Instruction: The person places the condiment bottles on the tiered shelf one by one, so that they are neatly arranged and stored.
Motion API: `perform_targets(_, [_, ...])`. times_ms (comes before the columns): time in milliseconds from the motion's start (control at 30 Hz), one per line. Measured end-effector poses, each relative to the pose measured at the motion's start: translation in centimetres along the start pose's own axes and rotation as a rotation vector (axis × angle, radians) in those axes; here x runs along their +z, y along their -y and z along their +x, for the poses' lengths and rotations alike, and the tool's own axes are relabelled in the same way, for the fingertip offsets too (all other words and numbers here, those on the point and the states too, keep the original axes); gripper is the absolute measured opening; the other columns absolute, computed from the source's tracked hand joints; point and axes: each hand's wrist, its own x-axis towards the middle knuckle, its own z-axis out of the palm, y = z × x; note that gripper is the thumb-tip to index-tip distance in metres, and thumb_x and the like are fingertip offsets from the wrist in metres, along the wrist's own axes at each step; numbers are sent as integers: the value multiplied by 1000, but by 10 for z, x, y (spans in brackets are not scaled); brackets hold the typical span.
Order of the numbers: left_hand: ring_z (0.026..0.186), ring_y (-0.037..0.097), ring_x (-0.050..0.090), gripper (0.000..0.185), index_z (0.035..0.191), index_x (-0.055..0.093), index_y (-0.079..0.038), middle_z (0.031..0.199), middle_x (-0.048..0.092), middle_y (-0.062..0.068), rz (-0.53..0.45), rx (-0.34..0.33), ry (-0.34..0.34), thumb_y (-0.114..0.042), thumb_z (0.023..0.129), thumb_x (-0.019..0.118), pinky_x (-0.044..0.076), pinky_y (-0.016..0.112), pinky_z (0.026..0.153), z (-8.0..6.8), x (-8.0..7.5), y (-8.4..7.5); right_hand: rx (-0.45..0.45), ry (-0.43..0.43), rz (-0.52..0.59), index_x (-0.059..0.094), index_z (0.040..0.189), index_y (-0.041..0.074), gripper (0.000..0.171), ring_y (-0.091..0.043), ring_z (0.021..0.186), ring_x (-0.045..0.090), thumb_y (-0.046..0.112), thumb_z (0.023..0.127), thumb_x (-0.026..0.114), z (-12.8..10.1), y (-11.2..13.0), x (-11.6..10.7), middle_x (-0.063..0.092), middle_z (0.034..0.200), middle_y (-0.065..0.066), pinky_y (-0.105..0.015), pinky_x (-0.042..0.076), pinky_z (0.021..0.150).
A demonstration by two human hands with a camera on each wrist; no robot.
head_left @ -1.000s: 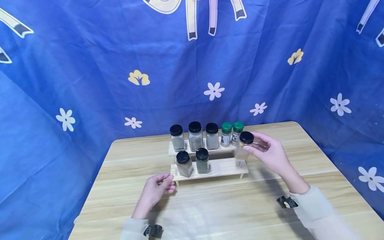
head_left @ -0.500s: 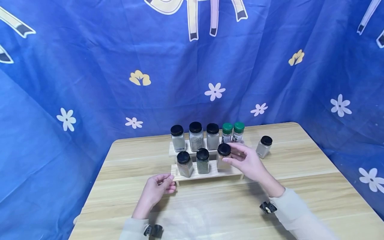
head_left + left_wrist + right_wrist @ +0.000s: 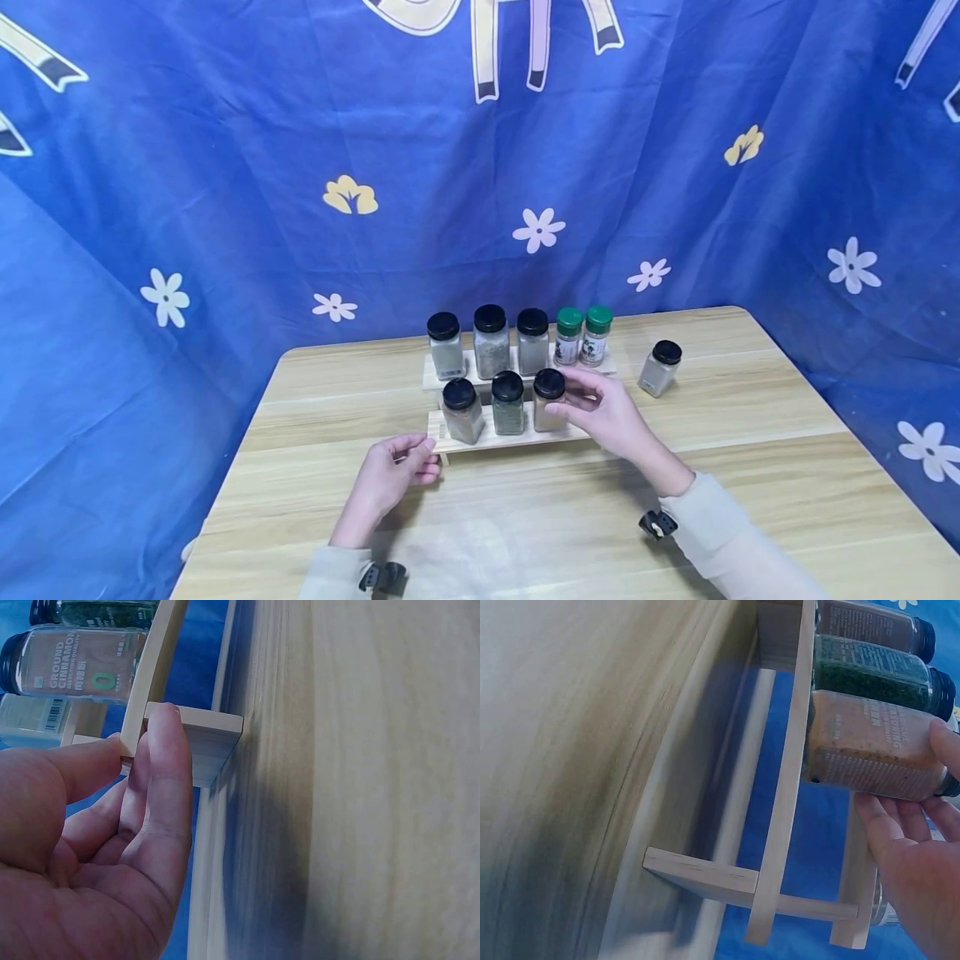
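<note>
Though hidden overhead, cinnamon label (image 3: 71, 666) shows.

even light, wrist views blurry, fisheye edges

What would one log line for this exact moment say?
right hand: holds spice jar on lower shelf | left hand: pinches shelf's left end | loose jar: on table

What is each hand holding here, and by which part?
The right hand grips the orange-spice jar by its upper body, standing on the rack's lower shelf. The left hand pinches the wooden rack at its front left corner.
</note>
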Motion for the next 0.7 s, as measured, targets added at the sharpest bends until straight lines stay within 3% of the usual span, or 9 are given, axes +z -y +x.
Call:
perform_targets(367, [80, 25, 77, 36, 131, 63, 13, 96, 77, 22, 6, -2, 0, -9, 102, 67, 72, 32, 74, 0, 2, -1, 34, 3, 24, 67, 134, 0, 56, -22, 116, 73, 3, 83, 87, -2, -1, -5, 68, 136, -20, -27, 62, 105])
perform_targets(533, [80, 24, 77, 36, 131, 63, 13, 97, 77, 22, 7, -6, -2, -8, 102, 67, 72, 30, 74, -1, 2, -2, -43, -22, 34, 66, 135, -2, 51, -28, 117, 73, 1, 87, 83, -5, 4, -21, 67, 135, -23, -36, 62, 107])
perform_targets(700, [80, 24, 78, 36, 132, 61, 14, 98, 76, 24, 8, -4, 3, -7, 103, 66, 72, 30, 75, -1, 1, -2, -161, -138, 6, 68, 129, -6, 45, -24, 116, 73, -6, 86, 81, -8, 14, -46, 69, 130, -25, -32, 62, 107])
